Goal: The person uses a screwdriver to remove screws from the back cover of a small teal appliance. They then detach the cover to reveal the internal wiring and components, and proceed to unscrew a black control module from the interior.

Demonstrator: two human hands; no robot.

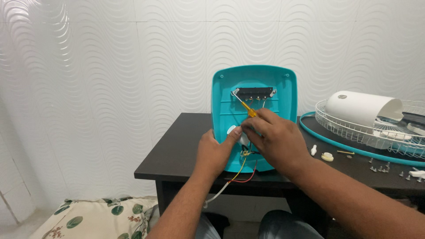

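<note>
White wavy-relief wall tiles [110,66] fill the background. Dark bench [177,155] in front of it, person seated with knees under the edge. Floral cushion [102,217] on the floor, lower left.

On the bench, right: white wire fan guard [367,130] with a teal rim ring [327,137], and a white motor housing [361,108] lying on its side inside it. Loose screws [380,168], a small white knob [327,156] and a white peg [313,150] are scattered near the guard, some close to the front edge.

Centre: teal panel [254,88], standing upright on the bench, hollow inner side facing the camera. Black switch block [254,93] sits across its upper part, with thin wires dropping from it. Yellow, red and white wires [241,175] trail out the bottom and over the bench edge.

Left hand [214,152] steadies the panel's lower left, fingers curled, thumb pressed on a white round part [231,129]. Right hand [274,139] is closed around a yellow-handled screwdriver [245,107], pinching the handle, with the tip up at the left end of the switch block.

Risks, as a judgement: the panel stands only by the left hand's support, so a hard push on the screwdriver could tip it back or slide it. The tip could slip off the screw and nick the thin wires just below the block. The dangling wires could snag on a forearm. The loose screws could roll off the bench if it is bumped.
</note>
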